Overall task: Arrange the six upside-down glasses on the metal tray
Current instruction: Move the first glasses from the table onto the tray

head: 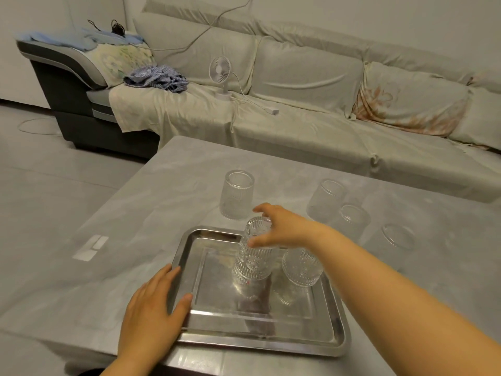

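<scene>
A metal tray point(311, 346) lies on the grey table near its front edge. My right hand point(282, 227) grips the top of a ribbed upside-down glass point(253, 256) that stands on the tray's far part. A second upside-down glass point(301, 268) stands on the tray just right of it, partly under my forearm. My left hand point(153, 310) rests flat on the tray's left rim, thumb over the edge. Several more upside-down glasses stand on the table beyond the tray: one behind it point(237, 195) and three at the right point(325, 199) point(351, 222) point(393, 244).
The grey table point(122, 253) ends at my near side and at the left. A covered sofa point(311, 126) runs behind it, with a small white fan point(221, 74), its cable and a bundle of clothes point(157, 78). Bare floor point(40, 172) lies to the left.
</scene>
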{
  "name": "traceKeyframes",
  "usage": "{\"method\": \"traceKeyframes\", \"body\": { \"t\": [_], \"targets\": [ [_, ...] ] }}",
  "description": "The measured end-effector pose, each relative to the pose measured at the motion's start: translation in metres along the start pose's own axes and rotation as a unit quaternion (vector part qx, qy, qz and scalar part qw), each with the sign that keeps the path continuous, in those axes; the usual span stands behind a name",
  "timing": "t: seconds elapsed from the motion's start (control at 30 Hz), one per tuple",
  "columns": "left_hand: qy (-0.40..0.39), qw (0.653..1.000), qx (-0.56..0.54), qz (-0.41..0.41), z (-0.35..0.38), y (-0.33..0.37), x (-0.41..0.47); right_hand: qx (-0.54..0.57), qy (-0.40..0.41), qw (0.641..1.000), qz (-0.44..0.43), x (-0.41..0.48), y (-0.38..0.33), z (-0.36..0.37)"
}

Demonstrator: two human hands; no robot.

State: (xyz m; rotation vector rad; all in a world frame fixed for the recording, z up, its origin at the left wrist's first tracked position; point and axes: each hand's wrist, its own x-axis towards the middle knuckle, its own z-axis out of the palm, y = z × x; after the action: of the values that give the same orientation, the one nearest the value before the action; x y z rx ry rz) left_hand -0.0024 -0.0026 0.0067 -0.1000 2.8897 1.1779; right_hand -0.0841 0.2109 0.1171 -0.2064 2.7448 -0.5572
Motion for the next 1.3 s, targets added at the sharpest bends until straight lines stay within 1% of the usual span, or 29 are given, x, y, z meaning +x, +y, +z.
{"method": "traceKeyframes", "body": {
  "t": [0.03, 0.1, 0.17, 0.27, 0.47, 0.53, 0.67, 0.77, 0.83, 0.97, 1.07, 1.17, 1.23, 1.3],
  "targets": [
    [-0.003, 1.000, -0.017, 0.002, -0.003, -0.001, 0.001, 0.037, 0.007, 0.999, 0.002, 0.002, -0.001, -0.006],
    [-0.017, 1.000, 0.002, 0.021, -0.008, -0.003, 0.004, 0.067, 0.041, 0.997, 0.004, 0.010, -0.004, -0.017],
    [-0.017, 0.998, 0.041, 0.036, -0.011, -0.007, 0.008, 0.051, 0.073, 0.996, 0.007, 0.022, -0.007, -0.022],
    [-0.011, 0.996, 0.072, 0.044, -0.011, -0.012, 0.011, 0.020, 0.094, 0.995, 0.005, 0.042, -0.009, -0.022],
    [-0.013, 0.994, 0.100, 0.038, -0.007, -0.012, 0.016, 0.009, 0.163, 0.987, 0.011, 0.082, -0.016, -0.014],
    [-0.017, 0.993, 0.112, 0.030, -0.006, -0.012, 0.019, 0.014, 0.160, 0.987, 0.020, 0.093, -0.019, -0.011],
    [-0.029, 0.990, 0.135, 0.036, -0.004, -0.015, 0.021, 0.020, 0.128, 0.991, 0.029, 0.113, -0.023, -0.007],
    [-0.029, 0.988, 0.144, 0.041, -0.004, -0.016, 0.022, 0.002, 0.116, 0.992, 0.041, 0.125, -0.025, -0.006],
    [-0.032, 0.989, 0.139, 0.040, -0.003, -0.017, 0.022, -0.003, 0.121, 0.991, 0.052, 0.130, -0.026, -0.007],
    [-0.033, 0.992, 0.120, 0.033, 0.000, -0.021, 0.022, 0.025, 0.137, 0.989, 0.054, 0.129, -0.028, -0.009],
    [-0.027, 0.993, 0.104, 0.043, 0.001, -0.023, 0.021, 0.047, 0.168, 0.984, 0.021, 0.119, -0.031, -0.012],
    [-0.012, 0.996, 0.073, 0.058, 0.001, -0.025, 0.019, 0.087, 0.192, 0.977, -0.043, 0.099, -0.039, -0.020],
    [0.001, 0.996, 0.062, 0.063, 0.000, -0.024, 0.018, 0.100, 0.171, 0.976, -0.089, 0.080, -0.047, -0.022],
    [0.011, 0.996, 0.051, 0.068, -0.001, -0.023, 0.017, 0.083, 0.128, 0.980, -0.131, 0.061, -0.054, -0.019]
  ]
}}
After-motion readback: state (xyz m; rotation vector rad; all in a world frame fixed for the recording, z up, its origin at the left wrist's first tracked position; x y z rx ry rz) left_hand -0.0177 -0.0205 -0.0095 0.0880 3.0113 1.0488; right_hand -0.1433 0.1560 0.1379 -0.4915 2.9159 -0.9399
